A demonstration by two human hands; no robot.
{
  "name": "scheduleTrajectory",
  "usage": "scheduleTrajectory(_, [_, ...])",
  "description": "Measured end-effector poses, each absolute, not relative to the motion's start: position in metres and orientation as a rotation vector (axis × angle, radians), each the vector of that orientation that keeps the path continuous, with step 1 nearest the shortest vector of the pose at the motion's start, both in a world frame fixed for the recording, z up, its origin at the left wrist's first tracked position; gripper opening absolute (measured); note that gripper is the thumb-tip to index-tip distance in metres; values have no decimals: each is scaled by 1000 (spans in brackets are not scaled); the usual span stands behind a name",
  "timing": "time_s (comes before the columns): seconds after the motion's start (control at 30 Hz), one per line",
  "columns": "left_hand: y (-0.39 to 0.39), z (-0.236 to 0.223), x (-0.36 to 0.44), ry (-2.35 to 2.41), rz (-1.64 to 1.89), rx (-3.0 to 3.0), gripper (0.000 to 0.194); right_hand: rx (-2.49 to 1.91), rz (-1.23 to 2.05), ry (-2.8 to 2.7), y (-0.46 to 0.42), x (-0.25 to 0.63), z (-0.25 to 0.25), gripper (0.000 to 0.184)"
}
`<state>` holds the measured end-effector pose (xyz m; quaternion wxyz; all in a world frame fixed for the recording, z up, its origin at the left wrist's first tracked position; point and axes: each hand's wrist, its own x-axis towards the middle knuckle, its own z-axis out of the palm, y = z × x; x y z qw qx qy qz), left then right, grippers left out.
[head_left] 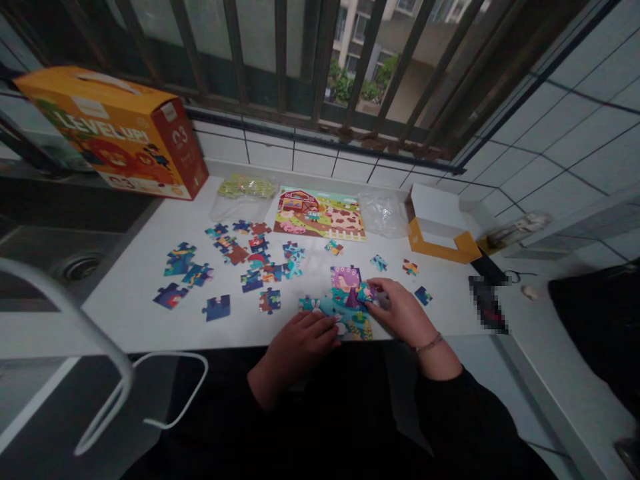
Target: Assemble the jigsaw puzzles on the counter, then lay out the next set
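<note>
A partly joined jigsaw puzzle (345, 308) lies near the front edge of the white counter, with a purple section at its top and teal below. My left hand (309, 337) rests flat over its lower left part, fingers stretched out and covering some of the picture. At the purple section's right side, my right hand (397, 307) pinches a small puzzle piece (367, 292) between thumb and fingers, against the joined part. Loose puzzle pieces (250, 250) are scattered to the left, and a few more, such as a blue one (423, 295), lie to the right.
Behind the pieces lies a farm picture card (320, 213) between two clear plastic bags (246, 190). A yellow and white open box (443, 233) stands at the right. At the back left is a large orange box (120, 133). A white curved stand (100, 333) rises at the left front.
</note>
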<state>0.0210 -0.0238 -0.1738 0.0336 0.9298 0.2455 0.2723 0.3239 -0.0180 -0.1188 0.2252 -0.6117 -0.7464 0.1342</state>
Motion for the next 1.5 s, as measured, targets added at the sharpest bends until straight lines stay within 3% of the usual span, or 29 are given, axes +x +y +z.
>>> scheduleTrajectory(0.37, [-19, -170, 23, 687, 963, 2872, 17, -1918, 82, -1859, -89, 406, -111, 31])
scheduleTrajectory(0.63, [-19, -175, 24, 651, 868, 2810, 21, -2348, -126, -1431, -96, 471, -135, 49])
scheduleTrajectory(0.8, [-19, -176, 24, 671, 800, 2790, 19, -2593, -106, -1327, -101, 481, -160, 47])
scheduleTrajectory(1.0, [-21, -173, 24, 686, 785, 2774, 19, -2574, -162, -1393, -103, 478, -171, 47])
scheduleTrajectory(1.27, [-23, -170, 25, 682, 812, 2806, 19, -2256, -337, -1366, -96, 410, -139, 43])
scheduleTrajectory(1.5, [-26, -176, 24, 692, 898, 2879, 18, -1716, 105, -1888, -49, 272, -125, 23])
